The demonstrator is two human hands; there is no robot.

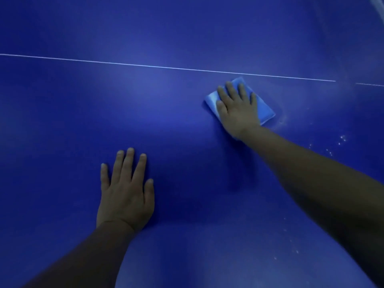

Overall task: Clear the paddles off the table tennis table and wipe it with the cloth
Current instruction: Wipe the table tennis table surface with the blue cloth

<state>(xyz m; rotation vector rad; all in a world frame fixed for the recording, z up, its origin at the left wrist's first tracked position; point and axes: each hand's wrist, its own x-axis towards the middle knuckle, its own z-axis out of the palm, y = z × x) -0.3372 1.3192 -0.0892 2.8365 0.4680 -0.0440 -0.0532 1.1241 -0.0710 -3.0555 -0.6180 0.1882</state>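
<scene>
Nearest, the left hand (126,192) lies flat, fingers spread, on the blue table (62,111). Farther right, the right hand (236,109) presses flat on the folded cloth (265,110), hiding its middle, just short of the white line (145,65).

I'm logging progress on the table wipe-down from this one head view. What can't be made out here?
- Paddles: none in view; the table runs past every frame edge, so whether they are cleared is unknown.
- Cloth: its middle is hidden under the right hand.
- Table under the flat left hand: covered by the palm.
- White specks: too small to identify.
- Pale object in the top right corner: cut off and blurred.
</scene>
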